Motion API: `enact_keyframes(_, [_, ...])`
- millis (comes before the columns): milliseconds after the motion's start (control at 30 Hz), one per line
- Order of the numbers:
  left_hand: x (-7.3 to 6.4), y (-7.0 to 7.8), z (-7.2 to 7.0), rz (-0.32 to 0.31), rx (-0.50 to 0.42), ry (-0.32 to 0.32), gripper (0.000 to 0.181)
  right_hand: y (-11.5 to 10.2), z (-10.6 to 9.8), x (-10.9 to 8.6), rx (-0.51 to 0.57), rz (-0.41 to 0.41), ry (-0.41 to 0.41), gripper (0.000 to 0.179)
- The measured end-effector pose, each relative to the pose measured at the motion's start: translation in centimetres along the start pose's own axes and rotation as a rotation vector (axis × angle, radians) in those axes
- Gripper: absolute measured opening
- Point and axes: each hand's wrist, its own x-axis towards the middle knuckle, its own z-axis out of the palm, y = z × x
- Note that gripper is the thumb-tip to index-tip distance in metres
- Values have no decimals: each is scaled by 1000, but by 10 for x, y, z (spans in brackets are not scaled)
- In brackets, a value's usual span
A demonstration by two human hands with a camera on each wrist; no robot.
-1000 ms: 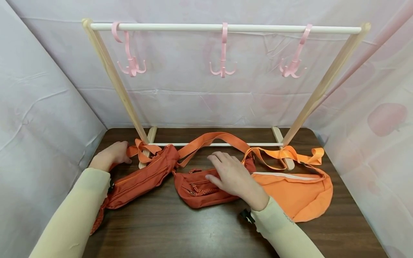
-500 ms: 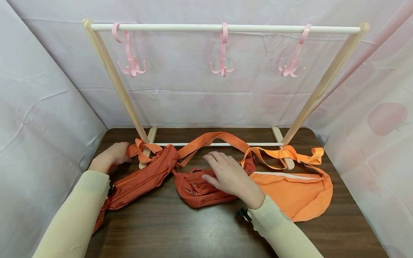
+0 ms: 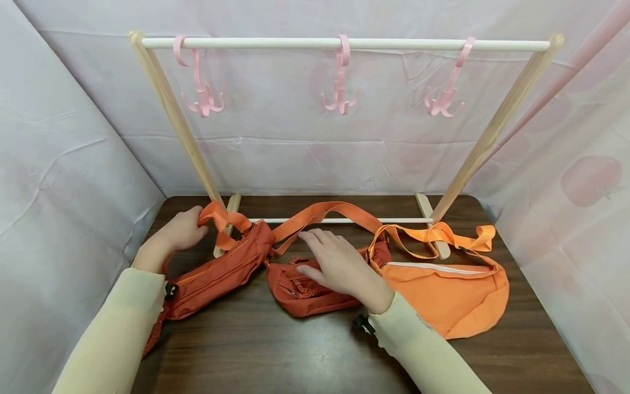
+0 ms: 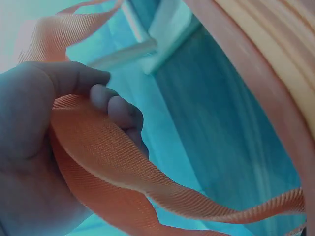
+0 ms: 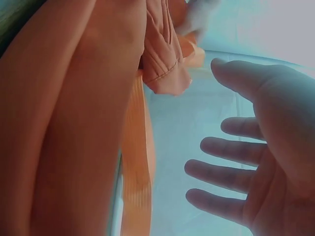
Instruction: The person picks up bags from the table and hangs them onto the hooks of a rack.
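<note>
At the left of the head view lies a rust-red waist bag (image 3: pixel 221 282) with an orange strap (image 3: pixel 214 209). My left hand (image 3: pixel 178 232) grips that strap. Close up in the left wrist view, the fingers curl round the orange webbing (image 4: pixel 108 147). My right hand (image 3: pixel 344 271) hovers over a second rust-red waist bag (image 3: pixel 290 293), partly covering it. In the right wrist view its fingers (image 5: pixel 231 150) are spread and relaxed, holding nothing. To the right lies a bright orange bag (image 3: pixel 450 301) with a pale zipper and a loose orange strap (image 3: pixel 418 235).
A wooden rack with a white top bar (image 3: pixel 275 43) stands behind the bags. From the bar hang three pink hooks, left (image 3: pixel 204 101), middle (image 3: pixel 340 98) and right (image 3: pixel 443 101). The rack's feet rest on the dark wooden table (image 3: pixel 275 361). Pale cloth walls enclose the table.
My left hand has risen slightly and moved right, lifting the left bag's strap. My right hand has drifted left over the middle bag. The bags lie nearly where they were.
</note>
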Motion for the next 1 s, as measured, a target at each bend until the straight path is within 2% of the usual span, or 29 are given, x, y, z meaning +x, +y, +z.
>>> enact_keyframes(233, [-7, 34, -4, 75, 5, 88, 13, -7, 3, 10, 31, -3, 5, 82])
enact_keyframes(433, [-19, 70, -12, 92, -31, 107, 11, -14, 10, 22, 178, 21, -10, 94])
enact_keyframes(567, [-27, 92, -19, 118, -15, 142, 7, -21, 15, 31, 264, 26, -24, 102])
enact_keyframes(733, [-38, 115, -25, 169, 27, 196, 4, -32, 18, 43, 352, -1, 25, 106])
enact_keyframes(1000, [-57, 150, -35, 232, 24, 249, 11, -53, 20, 65, 511, -18, 74, 107])
